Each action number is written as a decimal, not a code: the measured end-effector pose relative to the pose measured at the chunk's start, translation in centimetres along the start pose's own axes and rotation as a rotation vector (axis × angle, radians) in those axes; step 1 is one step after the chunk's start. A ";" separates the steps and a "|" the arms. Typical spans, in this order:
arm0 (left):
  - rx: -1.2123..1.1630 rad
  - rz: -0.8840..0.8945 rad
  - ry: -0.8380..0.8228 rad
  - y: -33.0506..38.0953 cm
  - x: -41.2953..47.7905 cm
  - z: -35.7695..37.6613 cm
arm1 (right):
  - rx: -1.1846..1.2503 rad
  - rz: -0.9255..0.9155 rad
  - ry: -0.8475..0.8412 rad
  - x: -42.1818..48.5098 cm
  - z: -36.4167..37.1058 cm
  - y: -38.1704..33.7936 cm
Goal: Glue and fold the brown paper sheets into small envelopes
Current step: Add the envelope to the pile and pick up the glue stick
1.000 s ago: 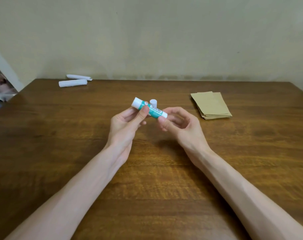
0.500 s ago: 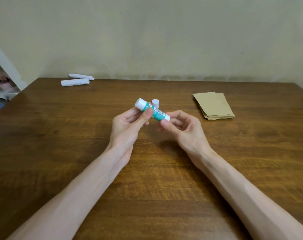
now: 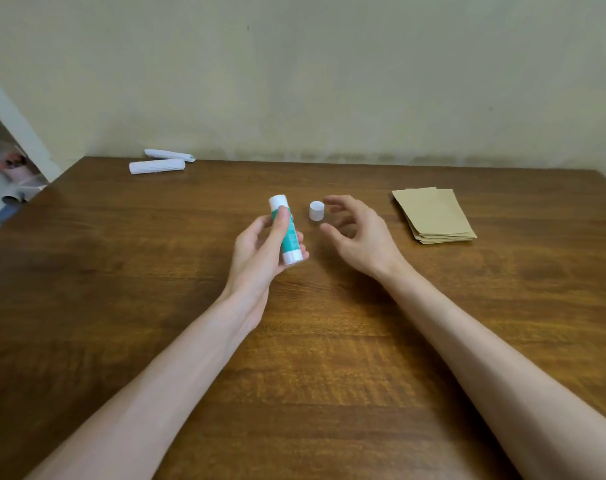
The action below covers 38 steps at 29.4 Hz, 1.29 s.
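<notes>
The left hand (image 3: 260, 251) grips the glue stick (image 3: 285, 233); the right hand (image 3: 360, 233), fingers loosely spread, hovers between the cap (image 3: 317, 211) and the brown sheets (image 3: 433, 214).

Likely plain home room: wooden table (image 3: 121, 271) against cream painted wall (image 3: 294, 81), blurred clutter (image 3: 10, 174) beyond table's left edge.

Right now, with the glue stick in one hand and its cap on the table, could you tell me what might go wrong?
1. The small white plastic cap stands loose on the brown wooden table beside the open right hand; a nudge could roll it away.
2. The left hand holds the teal-and-white glue stick uncapped, with the stack of brown paper sheets off to the right; reaching over may smear glue.
</notes>
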<state>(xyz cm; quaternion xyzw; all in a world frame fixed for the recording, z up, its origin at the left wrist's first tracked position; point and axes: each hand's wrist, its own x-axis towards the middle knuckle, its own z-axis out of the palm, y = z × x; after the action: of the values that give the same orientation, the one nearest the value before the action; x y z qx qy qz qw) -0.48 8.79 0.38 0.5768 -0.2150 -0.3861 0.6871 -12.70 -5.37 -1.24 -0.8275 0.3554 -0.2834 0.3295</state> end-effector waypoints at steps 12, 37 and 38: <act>0.243 0.163 0.035 -0.8 1.2 -1.3 | -0.294 -0.004 0.091 2.8 2.4 0.4; 0.968 0.411 -0.451 -1.0 1.5 -2.5 | 0.318 -0.068 -0.099 -4.5 -3.9 1.1; 0.941 0.425 -0.461 -1.1 1.4 -2.5 | 0.314 -0.066 -0.089 -4.6 -3.8 1.1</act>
<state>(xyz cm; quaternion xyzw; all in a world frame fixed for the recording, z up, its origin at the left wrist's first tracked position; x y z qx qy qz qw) 1.98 9.22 -1.49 0.6658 -0.6198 -0.2175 0.3539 -18.52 -3.70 -0.79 -0.7890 0.2645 -0.3090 0.4606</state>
